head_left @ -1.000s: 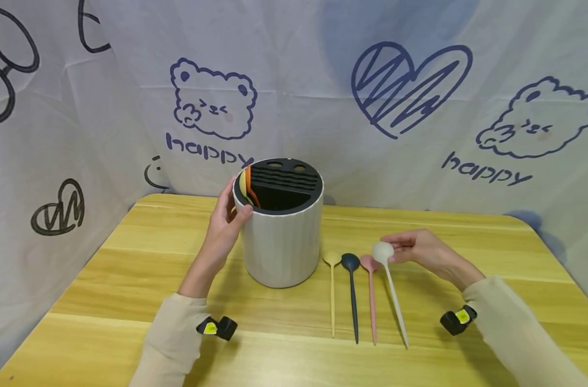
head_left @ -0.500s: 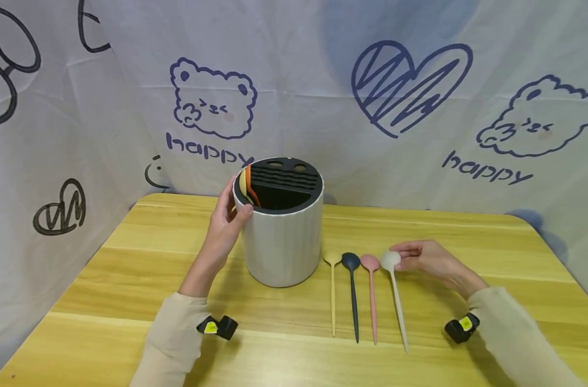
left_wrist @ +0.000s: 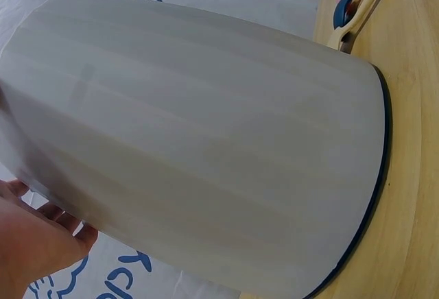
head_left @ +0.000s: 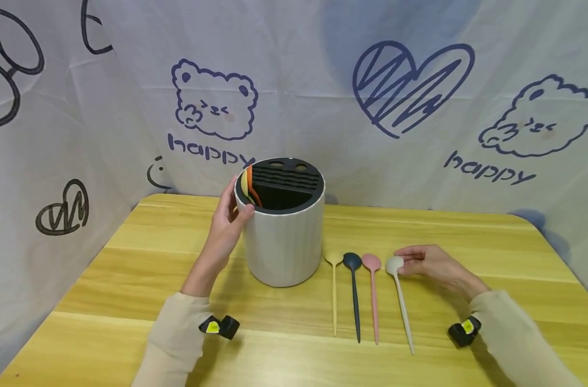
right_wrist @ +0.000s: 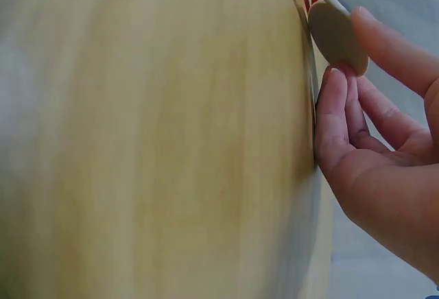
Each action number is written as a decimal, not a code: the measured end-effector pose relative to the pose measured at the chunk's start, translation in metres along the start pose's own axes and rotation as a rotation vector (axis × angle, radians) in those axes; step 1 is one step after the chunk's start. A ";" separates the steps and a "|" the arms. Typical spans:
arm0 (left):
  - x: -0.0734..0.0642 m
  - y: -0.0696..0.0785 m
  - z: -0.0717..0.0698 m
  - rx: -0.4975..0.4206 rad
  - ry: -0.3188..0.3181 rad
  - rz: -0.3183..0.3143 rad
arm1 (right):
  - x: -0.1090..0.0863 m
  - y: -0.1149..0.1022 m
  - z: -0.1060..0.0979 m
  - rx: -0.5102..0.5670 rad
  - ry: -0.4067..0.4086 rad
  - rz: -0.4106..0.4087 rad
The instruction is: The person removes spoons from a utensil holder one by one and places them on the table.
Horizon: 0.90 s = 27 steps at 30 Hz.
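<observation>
Wooden tabletop (head_left: 129, 279) — we're lowering white spoon (head_left: 393, 264) away from pink spoon (head_left: 371, 262), spacing both apart; right hand (head_left: 431, 264) pinching it — left hand (head_left: 228, 226) gripping holder (head_left: 284, 247).

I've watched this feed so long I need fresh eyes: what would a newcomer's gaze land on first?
Probably the pale, black-topped container standing on the table, gripped by the left hand. To its right in the head view lie a yellow spoon, dark blue spoon and pink spoon, then a white spoon pinched by the right hand. Behind, a large scribbled heart marks the backdrop.
</observation>
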<state>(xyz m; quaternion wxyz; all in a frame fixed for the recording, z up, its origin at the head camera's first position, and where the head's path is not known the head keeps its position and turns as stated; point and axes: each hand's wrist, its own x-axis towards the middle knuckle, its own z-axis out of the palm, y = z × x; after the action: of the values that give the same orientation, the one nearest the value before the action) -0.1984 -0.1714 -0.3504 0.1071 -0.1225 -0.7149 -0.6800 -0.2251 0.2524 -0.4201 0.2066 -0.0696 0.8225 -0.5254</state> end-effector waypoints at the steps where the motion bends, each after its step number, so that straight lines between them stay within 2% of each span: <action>1: 0.000 0.000 0.000 0.000 0.000 0.001 | 0.000 0.000 0.000 -0.004 0.001 -0.003; 11: -0.001 0.000 0.000 0.002 -0.002 0.010 | -0.001 0.001 0.002 -0.042 0.021 -0.012; 20: -0.001 -0.001 -0.001 0.007 -0.007 0.013 | 0.001 0.001 0.006 -0.019 0.044 0.012; 27: -0.003 -0.001 -0.002 0.010 -0.013 0.005 | -0.001 0.001 0.006 0.008 0.031 0.000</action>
<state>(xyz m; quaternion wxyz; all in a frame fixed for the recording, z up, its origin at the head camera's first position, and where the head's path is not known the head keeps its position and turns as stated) -0.1963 -0.1737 -0.3518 0.1047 -0.1281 -0.7186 -0.6755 -0.2214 0.2482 -0.4226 0.1942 -0.0607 0.8234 -0.5298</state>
